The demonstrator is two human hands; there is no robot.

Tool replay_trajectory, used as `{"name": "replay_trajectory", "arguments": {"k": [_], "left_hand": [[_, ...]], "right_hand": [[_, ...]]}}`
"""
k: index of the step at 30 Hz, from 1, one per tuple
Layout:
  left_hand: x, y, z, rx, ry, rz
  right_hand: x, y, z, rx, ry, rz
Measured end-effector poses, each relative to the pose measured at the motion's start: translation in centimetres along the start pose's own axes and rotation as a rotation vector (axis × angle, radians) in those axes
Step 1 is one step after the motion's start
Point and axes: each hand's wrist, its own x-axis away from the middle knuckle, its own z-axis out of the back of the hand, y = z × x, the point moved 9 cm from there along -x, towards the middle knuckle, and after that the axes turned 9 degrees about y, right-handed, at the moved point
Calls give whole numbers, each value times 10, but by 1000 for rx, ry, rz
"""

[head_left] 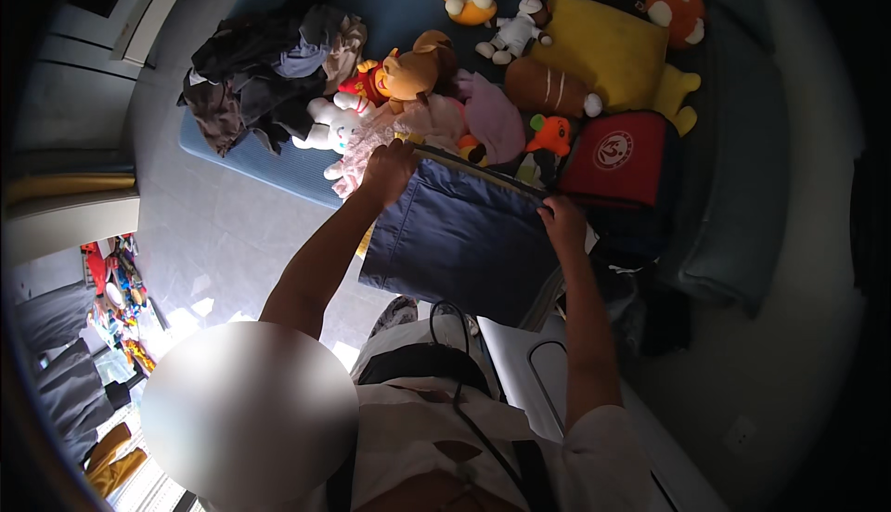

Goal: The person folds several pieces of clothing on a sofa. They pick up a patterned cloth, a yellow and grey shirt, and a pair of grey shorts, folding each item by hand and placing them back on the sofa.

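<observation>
A dark blue cloth piece (pixel 455 233) hangs in front of me, broad and roughly rectangular, with a seam along its left side and a lighter strip along its top edge. Whether it is a garment or a fabric cover, I cannot tell. My left hand (pixel 390 173) is closed on its upper left corner. At the upper right corner, my right hand (pixel 564 226) grips the same edge, fingers bent over it. Just beyond the cloth lie a pink fluffy cloth (pixel 367 145), a white plush toy (pixel 336 122) and a red square bag or cushion (pixel 613 157) with a round white emblem.
A blue mat (pixel 251 164) carries a heap of dark clothes (pixel 269 66), several plush toys including a bear (pixel 418 71), and a yellow cushion (pixel 603 48). A white panel (pixel 520 373) stands beside my right leg. Colourful small items (pixel 121 298) lie far left.
</observation>
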Motion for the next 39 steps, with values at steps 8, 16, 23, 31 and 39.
{"name": "replay_trajectory", "arguments": {"k": [8, 16, 23, 31, 39], "left_hand": [[-11, -10, 1, -99, 13, 119], [19, 84, -28, 364, 55, -18], [11, 64, -62, 263, -176, 118], [30, 57, -47, -118, -91, 79], [142, 69, -12, 112, -271, 16]], "right_hand": [[10, 21, -3, 64, 157, -183], [25, -77, -16, -162, 239, 173], [36, -53, -46, 144, 60, 43], [58, -3, -13, 342, 85, -122], [180, -79, -63, 21, -188, 85]]}}
